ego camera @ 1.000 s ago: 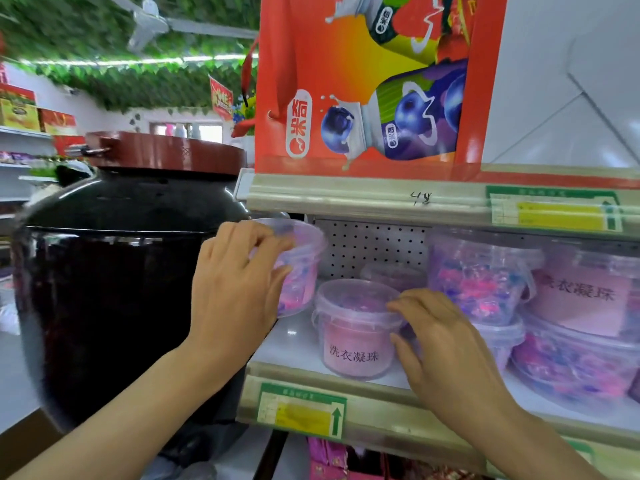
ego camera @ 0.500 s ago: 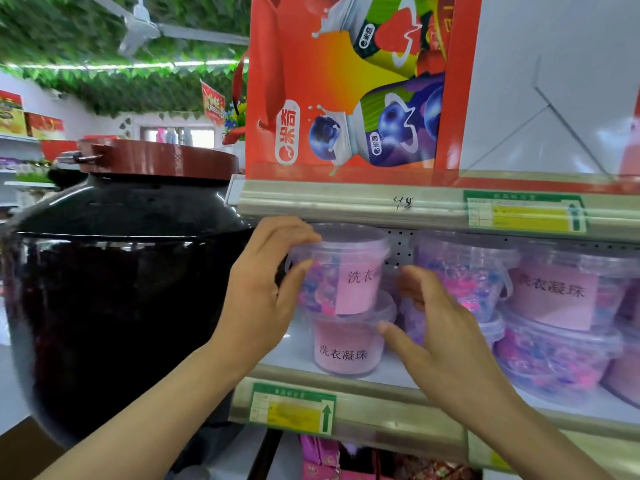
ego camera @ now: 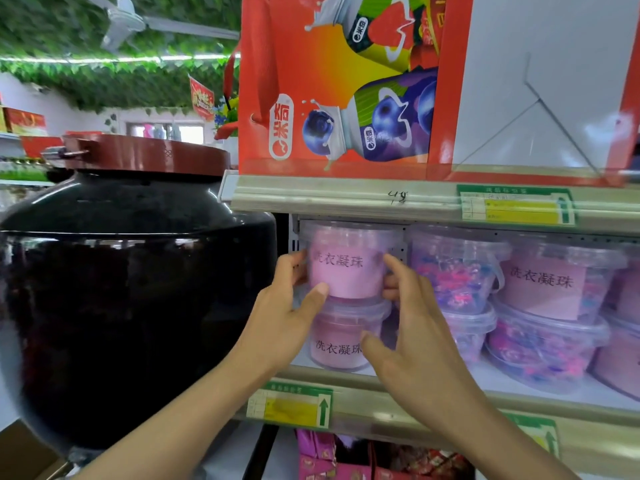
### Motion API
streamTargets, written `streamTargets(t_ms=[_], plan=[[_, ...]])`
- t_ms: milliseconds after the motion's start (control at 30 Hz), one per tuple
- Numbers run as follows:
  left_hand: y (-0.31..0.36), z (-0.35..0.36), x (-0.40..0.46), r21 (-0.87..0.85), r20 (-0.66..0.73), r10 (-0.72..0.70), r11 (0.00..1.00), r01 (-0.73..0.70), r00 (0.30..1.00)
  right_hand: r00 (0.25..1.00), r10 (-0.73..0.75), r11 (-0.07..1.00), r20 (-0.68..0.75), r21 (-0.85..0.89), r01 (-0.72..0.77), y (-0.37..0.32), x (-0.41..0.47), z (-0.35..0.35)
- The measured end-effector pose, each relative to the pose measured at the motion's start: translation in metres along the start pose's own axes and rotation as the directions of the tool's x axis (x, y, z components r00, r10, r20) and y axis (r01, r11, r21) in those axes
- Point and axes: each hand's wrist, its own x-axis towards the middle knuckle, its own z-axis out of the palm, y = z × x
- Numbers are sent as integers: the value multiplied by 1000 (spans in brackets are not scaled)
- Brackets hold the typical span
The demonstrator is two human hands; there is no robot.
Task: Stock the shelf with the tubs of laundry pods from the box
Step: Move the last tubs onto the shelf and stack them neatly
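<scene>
A clear tub of laundry pods (ego camera: 346, 261) with a pink label stands stacked on a second tub (ego camera: 343, 337) at the left end of the shelf (ego camera: 381, 403). My left hand (ego camera: 284, 313) grips the top tub's left side, thumb across its lower edge. My right hand (ego camera: 412, 327) holds the tub's right side with its fingers, and its thumb touches the lower tub. To the right stand several more tubs of pods (ego camera: 457, 268) in two layers. The box is not in view.
A big black glazed jar (ego camera: 121, 299) with a red lid stands close to the shelf's left end. The shelf above (ego camera: 346, 195) hangs low over the top tub and carries a red drink carton (ego camera: 332, 84). Packets (ego camera: 346, 459) lie on the shelf below.
The top tub has been turned so its pink label faces forward, and it sits squarely on the lower tub. My right hand rose from the lower tub to the top tub's right side.
</scene>
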Motion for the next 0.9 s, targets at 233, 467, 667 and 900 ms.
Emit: streamTargets(t_ms=[233, 467, 667, 900], plan=[[-8, 2, -8, 18, 118, -141, 990, 140, 983, 997, 70, 998, 16, -8, -70, 9, 3, -1], [-9, 4, -10, 124, -3, -180, 976, 179, 984, 992, 101, 993, 77, 60, -106, 16, 10, 3], [-14, 0, -15, 150, -151, -138, 975, 161, 979, 985, 133, 968, 112, 198, -153, 18, 15, 14], [-10, 4, -13, 223, -137, -107, 965, 136, 985, 990, 94, 990, 106, 98, -104, 21, 7, 17]])
